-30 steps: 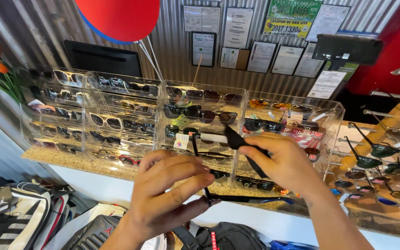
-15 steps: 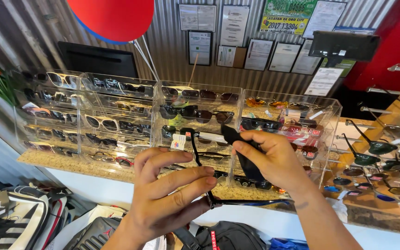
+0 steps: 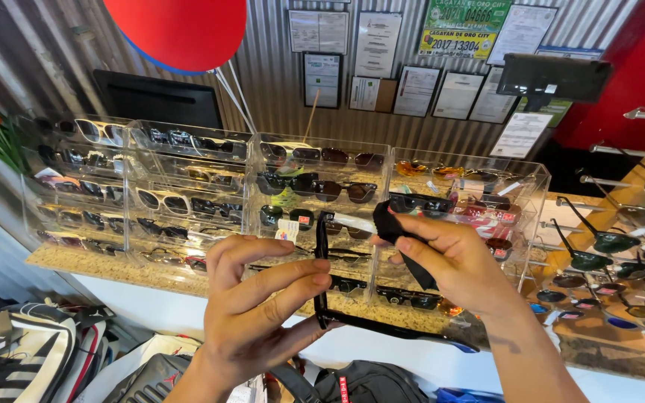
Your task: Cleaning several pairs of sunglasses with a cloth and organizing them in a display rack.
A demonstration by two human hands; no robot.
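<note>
Two hands meet at mid-frame: my left hand (image 3: 263,313) pinches the black sunglasses (image 3: 324,287) edge-on by the front, one temple running lower right, while my right hand (image 3: 453,257) grips a dark cloth (image 3: 404,239). Since a second ago the cloth has lifted off the frame toward the clear display cases (image 3: 322,175), so I judge one wiping pass finished.

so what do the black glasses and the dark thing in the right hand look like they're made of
The black glasses look like glossy plastic: a thin rigid frame with a light sheen along the arm. The dark thing in the right hand looks like a soft matte cloth, since it bunches and folds between the fingers. Probably a lens-wiping fabric.
</note>
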